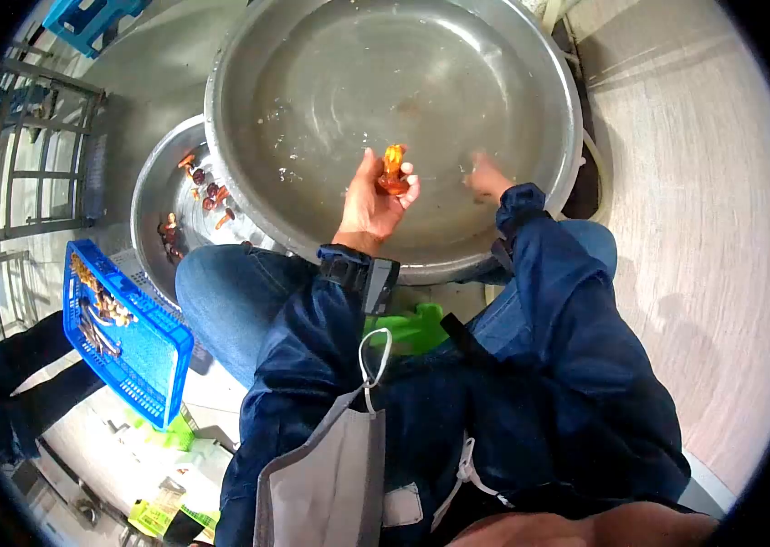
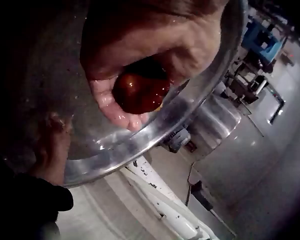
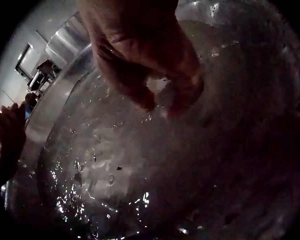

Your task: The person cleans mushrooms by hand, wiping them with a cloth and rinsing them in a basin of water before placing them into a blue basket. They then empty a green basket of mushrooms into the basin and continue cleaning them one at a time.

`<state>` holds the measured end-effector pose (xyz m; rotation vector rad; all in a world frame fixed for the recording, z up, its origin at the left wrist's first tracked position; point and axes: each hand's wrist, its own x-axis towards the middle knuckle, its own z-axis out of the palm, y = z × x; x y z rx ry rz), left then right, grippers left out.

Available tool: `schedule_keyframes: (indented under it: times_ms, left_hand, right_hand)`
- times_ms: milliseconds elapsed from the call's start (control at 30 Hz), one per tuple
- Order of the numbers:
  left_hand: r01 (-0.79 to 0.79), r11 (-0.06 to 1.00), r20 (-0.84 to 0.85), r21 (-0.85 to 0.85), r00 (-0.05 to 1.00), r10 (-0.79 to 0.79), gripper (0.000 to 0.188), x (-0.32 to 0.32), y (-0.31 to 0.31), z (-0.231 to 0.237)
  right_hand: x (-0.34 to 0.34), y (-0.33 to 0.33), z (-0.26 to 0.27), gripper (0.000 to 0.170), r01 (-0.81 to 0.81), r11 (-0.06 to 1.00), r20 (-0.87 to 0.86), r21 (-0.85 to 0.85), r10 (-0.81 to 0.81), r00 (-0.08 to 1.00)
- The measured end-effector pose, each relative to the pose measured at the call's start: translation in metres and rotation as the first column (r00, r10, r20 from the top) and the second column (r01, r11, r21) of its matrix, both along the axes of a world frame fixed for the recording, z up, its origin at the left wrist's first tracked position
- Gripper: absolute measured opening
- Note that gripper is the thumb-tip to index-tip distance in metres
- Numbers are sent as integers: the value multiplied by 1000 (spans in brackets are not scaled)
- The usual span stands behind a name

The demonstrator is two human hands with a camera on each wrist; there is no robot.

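Note:
Over the big metal basin (image 1: 549,100) of water, my left hand (image 1: 371,205) holds a wet mushroom with a glossy red-brown cap and a yellow-orange stem (image 1: 393,162). In the left wrist view its rounded cap (image 2: 140,92) shows between the curled fingers and the thumb. My right hand (image 1: 487,178) is at the water near the basin's right side. In the right wrist view the right hand (image 3: 145,55) points down with loosely bent fingers, a gap between thumb and fingers. Its fingertips are right at the rippled water, and nothing shows in its grasp.
A smaller metal basin (image 1: 142,196) with several red-brown mushrooms (image 1: 212,196) stands at the left, partly under the big one. Nearer on the left is a blue plastic basket (image 1: 143,365) holding pale mushrooms. A metal rack (image 1: 39,173) and a blue stool (image 1: 89,27) stand farther off.

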<state>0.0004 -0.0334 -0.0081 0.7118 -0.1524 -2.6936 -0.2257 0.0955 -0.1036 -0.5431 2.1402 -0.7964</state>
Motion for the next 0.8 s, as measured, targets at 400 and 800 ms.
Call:
schedule_keyframes:
  times_ms: [400,800]
  left_hand:
    - [41,998,224,-43,974,-30,22,-15,1,4]
    - [103,982,-7,157,995,-104,34,-8,-2,3]
  right_hand:
    - [90,-58,112,22,-479,726,-397,-494,302,867]
    - [82,-48,151,26,-202,717,35,-667,302,953]
